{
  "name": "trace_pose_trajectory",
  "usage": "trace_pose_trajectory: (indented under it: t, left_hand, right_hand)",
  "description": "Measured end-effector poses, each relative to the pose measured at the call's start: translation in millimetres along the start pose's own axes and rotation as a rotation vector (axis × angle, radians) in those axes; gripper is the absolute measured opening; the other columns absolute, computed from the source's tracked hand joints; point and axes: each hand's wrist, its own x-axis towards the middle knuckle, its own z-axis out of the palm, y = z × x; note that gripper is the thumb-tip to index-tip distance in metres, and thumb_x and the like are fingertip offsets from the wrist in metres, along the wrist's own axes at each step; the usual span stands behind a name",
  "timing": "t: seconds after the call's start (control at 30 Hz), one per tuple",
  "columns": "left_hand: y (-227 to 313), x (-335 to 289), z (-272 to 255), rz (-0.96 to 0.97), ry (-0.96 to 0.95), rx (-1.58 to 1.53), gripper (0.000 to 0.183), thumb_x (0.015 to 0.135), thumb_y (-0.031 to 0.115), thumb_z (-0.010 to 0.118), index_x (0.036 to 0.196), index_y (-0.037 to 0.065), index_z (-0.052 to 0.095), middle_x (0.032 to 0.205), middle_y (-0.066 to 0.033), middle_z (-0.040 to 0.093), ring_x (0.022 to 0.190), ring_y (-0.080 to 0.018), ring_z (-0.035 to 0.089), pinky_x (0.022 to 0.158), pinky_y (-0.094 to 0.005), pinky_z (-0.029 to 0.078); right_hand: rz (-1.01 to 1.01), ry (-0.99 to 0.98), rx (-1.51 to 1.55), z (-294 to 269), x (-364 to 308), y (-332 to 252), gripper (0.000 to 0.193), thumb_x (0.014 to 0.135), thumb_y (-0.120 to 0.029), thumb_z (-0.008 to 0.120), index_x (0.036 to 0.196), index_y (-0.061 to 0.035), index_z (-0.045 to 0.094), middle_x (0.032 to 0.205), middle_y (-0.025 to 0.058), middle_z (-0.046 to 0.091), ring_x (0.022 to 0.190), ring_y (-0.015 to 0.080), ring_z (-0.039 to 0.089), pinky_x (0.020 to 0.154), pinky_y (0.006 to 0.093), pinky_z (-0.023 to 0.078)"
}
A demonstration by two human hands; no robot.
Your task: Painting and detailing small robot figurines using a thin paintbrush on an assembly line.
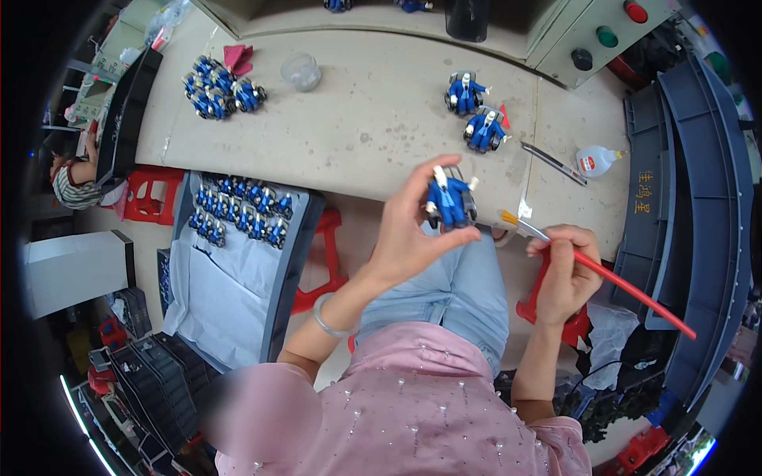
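Between the thumb and fingers of my left hand (409,234) is a small figurine (449,198) in a blue suit, seated in a dark wheelchair-like seat, held upright over the bench's front edge. My right hand (567,278) grips a paintbrush (619,282) with a long red handle. Its tan bristles point toward the figurine, a little apart from it. Two similar figurines stand on the bench beyond my hands, one (466,93) behind the other (486,131). A cluster of more figurines (214,87) sits at the bench's far left.
On the bench (357,119) are a clear cup (301,72), tweezers (556,164), a small clear bottle (597,161) and a red cloth (237,59). A grey tray (298,262) with rows of figurines stands at left. Blue-grey crates (698,190) rise at right, near a button panel (591,40).
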Motion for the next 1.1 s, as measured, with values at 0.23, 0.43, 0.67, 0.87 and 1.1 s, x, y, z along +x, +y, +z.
trace_pose_trajectory:
  t: [0.23, 0.43, 0.67, 0.87, 1.1]
  left_hand:
    - [-19, -9, 24, 0.040, 0.133, 0.145, 0.076, 0.061, 0.006, 0.085, 0.129, 0.008, 0.049, 0.085, -0.0048, 0.062, 0.066, -0.0091, 0.056, 0.060, -0.0235, 0.047]
    - [-19, -6, 19, -0.087, 0.091, 0.237, 0.076, 0.058, 0.004, 0.084, 0.126, 0.008, 0.051, 0.084, -0.0061, 0.063, 0.070, -0.0097, 0.059, 0.065, -0.0243, 0.049]
    - [-17, -6, 22, -0.096, 0.012, 0.153, 0.073, 0.059, 0.003, 0.081, 0.126, 0.008, 0.051, 0.083, -0.0054, 0.063, 0.073, -0.0098, 0.061, 0.068, -0.0237, 0.048]
    - [-18, -7, 18, -0.159, -0.030, 0.108, 0.073, 0.059, 0.004, 0.082, 0.125, 0.008, 0.051, 0.083, -0.0033, 0.064, 0.075, -0.0077, 0.061, 0.068, -0.0225, 0.048]
    - [-21, -6, 20, -0.168, -0.052, 0.044, 0.075, 0.059, 0.002, 0.083, 0.126, 0.008, 0.050, 0.082, 0.0002, 0.062, 0.072, -0.0041, 0.055, 0.065, -0.0204, 0.046]
  right_hand:
    - [-0.267, -0.242, -0.406, 31, 15, -5, 0.006, 0.080, 0.003, 0.066, 0.086, 0.0040, 0.066, 0.080, 0.0136, 0.067, 0.071, 0.0181, 0.065, 0.063, 0.0275, 0.051]
    - [-0.186, -0.241, -0.431, 26, 20, -17, 0.003, 0.079, 0.003, 0.066, 0.082, 0.0039, 0.065, 0.074, 0.0113, 0.065, 0.065, 0.0175, 0.062, 0.059, 0.0270, 0.048]
    - [0.019, -0.323, -0.397, 15, 17, -13, 0.004, 0.081, 0.002, 0.062, 0.081, 0.0044, 0.065, 0.071, 0.0094, 0.062, 0.062, 0.0149, 0.058, 0.056, 0.0237, 0.044]
    - [-0.283, -0.193, -0.594, 6, 31, -4, 0.006, 0.080, 0.004, 0.062, 0.084, 0.0042, 0.066, 0.076, 0.0117, 0.065, 0.065, 0.0168, 0.060, 0.060, 0.0258, 0.046]
    - [-0.084, -0.385, -0.439, -4, 16, -13, 0.009, 0.083, -0.002, 0.062, 0.079, 0.0047, 0.066, 0.070, 0.0104, 0.063, 0.062, 0.0152, 0.059, 0.058, 0.0256, 0.045]
